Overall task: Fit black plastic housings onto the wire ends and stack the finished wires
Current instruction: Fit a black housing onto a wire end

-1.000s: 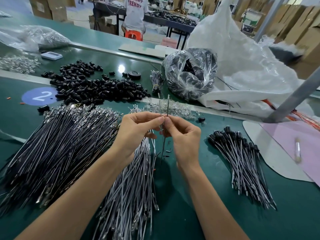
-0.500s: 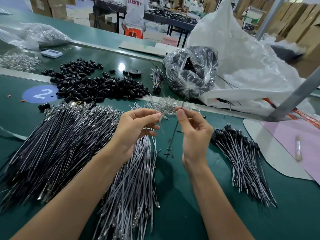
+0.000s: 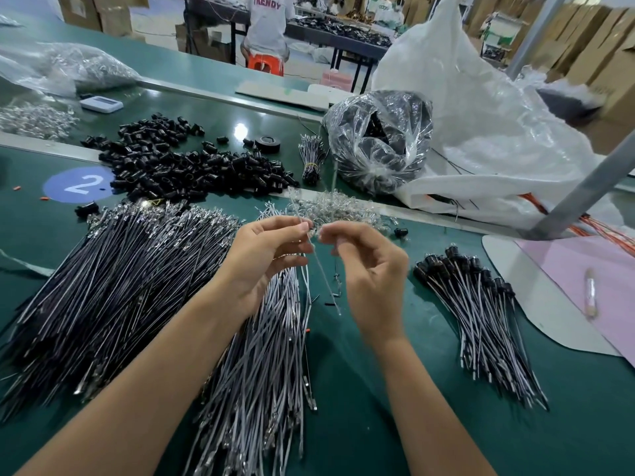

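Closer together than before, left hand [image 3: 268,255] pinching grey wire [image 3: 321,273], right hand [image 3: 371,269] fingertips curled, hold unclear

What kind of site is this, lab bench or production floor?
Most likely a factory floor, on a wire-assembly line. Loose black housings lie heaped beside bulk piles of wires on a green bench with a numbered station marker, and cardboard cartons are stacked in the background.

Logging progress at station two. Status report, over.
Left hand pinching one wire. Right hand curled alongside, grip unclear. Finished wires stacked at right. Nothing in the way.
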The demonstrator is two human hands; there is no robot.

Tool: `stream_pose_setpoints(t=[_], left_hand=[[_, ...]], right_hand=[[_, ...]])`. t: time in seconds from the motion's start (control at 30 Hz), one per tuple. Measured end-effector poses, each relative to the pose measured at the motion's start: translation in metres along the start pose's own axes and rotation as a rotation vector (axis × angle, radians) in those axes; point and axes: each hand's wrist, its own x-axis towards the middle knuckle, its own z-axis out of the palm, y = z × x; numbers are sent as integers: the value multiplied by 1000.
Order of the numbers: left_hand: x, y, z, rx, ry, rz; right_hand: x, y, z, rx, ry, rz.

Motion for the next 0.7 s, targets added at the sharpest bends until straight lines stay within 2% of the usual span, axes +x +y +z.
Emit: stream_pose_setpoints(t=[0.27, 0.57, 0.7], left_hand=[[0, -3, -1, 36, -42, 4], [0, -7, 0, 74, 65, 34], [0, -9, 2, 130, 71, 52]], right_hand=[[0, 6, 2, -174, -127, -55], [-1, 14, 4, -290, -259, -70], [-1, 15, 5, -291, -256, -43]])
